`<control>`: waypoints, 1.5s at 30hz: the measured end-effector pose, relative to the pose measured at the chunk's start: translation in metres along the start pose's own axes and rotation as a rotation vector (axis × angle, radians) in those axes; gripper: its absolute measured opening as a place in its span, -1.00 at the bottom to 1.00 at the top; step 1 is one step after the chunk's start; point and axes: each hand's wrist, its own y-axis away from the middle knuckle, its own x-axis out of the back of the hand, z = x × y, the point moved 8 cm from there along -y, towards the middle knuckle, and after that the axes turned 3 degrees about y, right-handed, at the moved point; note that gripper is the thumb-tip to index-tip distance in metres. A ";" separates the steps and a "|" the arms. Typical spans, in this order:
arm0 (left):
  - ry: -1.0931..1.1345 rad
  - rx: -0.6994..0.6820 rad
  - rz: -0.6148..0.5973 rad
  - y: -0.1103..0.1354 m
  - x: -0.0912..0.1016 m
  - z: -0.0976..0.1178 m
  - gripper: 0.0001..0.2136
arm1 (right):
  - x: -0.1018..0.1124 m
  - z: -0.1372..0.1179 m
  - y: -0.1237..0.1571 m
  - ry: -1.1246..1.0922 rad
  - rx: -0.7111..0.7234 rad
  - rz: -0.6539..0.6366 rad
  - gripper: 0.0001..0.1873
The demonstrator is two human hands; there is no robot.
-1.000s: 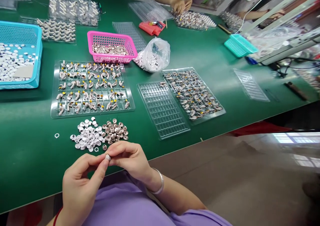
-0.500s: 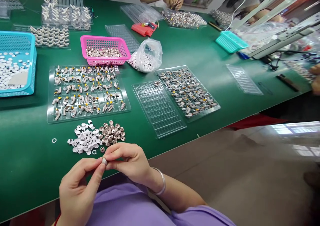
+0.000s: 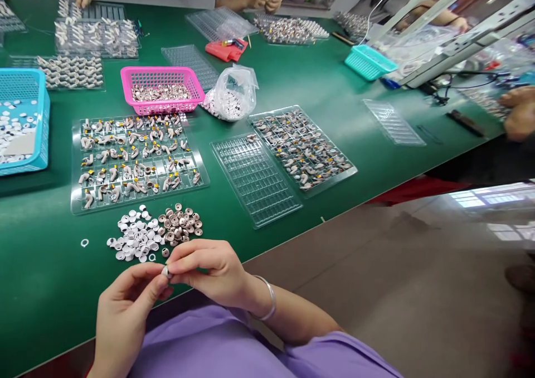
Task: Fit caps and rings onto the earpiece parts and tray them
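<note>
Between the fingertips of both hands is a small, pale, rounded part (image 3: 166,272), mostly covered by the fingers. My left hand (image 3: 125,305) pinches it from the left, thumb against forefinger. From the right, my right hand (image 3: 213,269), with a silver bangle at the wrist, grips the same part. Just beyond the hands lie a pile of white round discs (image 3: 136,236) and a pile of brownish cup-shaped caps (image 3: 181,222), side by side on the green table. One white ring (image 3: 84,243) lies apart at the left.
A clear tray of small curved parts (image 3: 140,163) lies behind the piles. To its right are an unfilled clear tray (image 3: 257,180) and a filled one (image 3: 303,146). Pink basket (image 3: 163,107), blue basket (image 3: 42,121) and plastic bag (image 3: 236,93) stand farther back. Co-workers' hands (image 3: 265,0) work across the table.
The view has shifted a little, so the table's things sit slightly more to the left. Both hands keep hold of the small part, with the fingers slightly repositioned around it.
</note>
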 end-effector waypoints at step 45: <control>-0.650 -0.342 -0.238 0.010 -0.053 0.040 -0.65 | 0.001 0.045 0.029 -0.362 -0.422 0.260 -0.85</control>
